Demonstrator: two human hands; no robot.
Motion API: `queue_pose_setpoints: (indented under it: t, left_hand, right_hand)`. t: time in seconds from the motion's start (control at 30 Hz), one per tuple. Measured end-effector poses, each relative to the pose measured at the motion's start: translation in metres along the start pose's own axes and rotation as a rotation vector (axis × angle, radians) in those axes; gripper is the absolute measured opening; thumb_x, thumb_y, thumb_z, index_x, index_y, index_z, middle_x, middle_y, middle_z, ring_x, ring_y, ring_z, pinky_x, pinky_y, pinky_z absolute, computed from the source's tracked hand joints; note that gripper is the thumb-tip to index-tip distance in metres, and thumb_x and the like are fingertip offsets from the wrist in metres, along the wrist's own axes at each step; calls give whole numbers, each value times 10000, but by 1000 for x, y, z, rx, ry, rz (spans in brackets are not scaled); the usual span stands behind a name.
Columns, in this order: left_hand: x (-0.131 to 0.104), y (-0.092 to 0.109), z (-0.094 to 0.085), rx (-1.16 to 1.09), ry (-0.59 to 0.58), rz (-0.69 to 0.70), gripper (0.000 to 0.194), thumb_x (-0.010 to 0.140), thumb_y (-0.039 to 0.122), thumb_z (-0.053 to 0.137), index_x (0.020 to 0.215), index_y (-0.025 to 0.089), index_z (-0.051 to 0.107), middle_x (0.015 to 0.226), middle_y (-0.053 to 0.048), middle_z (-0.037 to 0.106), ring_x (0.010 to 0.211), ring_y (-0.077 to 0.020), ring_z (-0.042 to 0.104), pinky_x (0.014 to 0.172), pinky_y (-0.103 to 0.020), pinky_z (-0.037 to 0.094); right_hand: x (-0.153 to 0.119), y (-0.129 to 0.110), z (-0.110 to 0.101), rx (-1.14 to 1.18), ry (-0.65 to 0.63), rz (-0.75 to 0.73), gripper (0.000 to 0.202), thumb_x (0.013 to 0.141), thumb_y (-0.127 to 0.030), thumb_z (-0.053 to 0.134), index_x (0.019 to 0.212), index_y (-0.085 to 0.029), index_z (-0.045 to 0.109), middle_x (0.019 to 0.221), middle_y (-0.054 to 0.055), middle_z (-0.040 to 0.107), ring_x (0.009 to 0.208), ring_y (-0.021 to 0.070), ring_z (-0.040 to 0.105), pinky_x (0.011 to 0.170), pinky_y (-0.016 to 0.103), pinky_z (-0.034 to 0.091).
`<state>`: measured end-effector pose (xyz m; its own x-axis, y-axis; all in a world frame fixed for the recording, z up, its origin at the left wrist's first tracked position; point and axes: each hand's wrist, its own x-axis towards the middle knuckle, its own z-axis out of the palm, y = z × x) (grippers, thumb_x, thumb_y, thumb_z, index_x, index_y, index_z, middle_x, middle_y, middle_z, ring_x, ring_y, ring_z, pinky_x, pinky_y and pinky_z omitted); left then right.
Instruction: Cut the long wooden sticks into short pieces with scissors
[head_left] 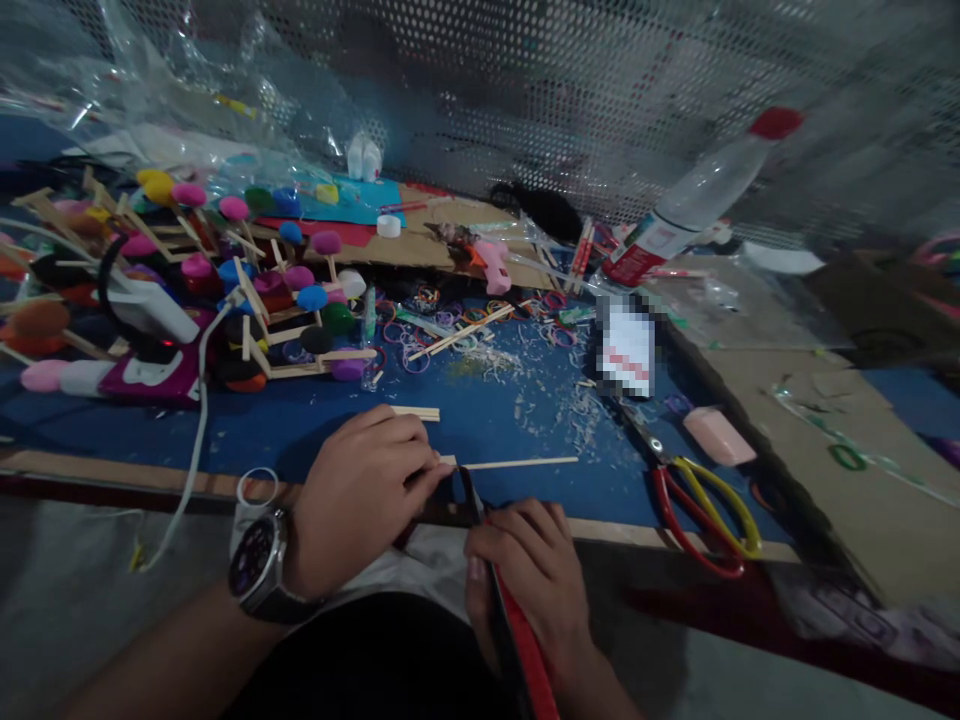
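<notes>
Wooden stick (519,463) meets left hand (367,490); right hand (538,572) grips red-black tool (528,640).

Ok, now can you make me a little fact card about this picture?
left hand: pinching a small wooden piece
left wrist: dark watch
right hand: gripping a red-and-black tool
table: blue
lying right of the wooden piece: thin stick
farther right: scissors, red and yellow handles
back: bottle, red cap
</notes>
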<state>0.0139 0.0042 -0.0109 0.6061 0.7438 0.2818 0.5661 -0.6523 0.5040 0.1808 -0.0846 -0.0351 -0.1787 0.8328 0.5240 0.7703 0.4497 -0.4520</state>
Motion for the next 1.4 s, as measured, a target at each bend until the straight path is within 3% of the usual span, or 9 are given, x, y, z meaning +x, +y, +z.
queue_pose_setpoints:
  t: [1.4]
  left_hand:
    - [0, 1, -3, 7, 10, 24, 253, 931, 270, 628, 703, 175, 679, 756, 3, 653, 781, -160, 581, 778, -325, 449]
  right_hand:
    - [1, -1, -1, -40, -48, -9, 151, 849, -78, 503, 791, -212, 544, 716, 14, 606, 692, 196, 479, 656, 361, 297]
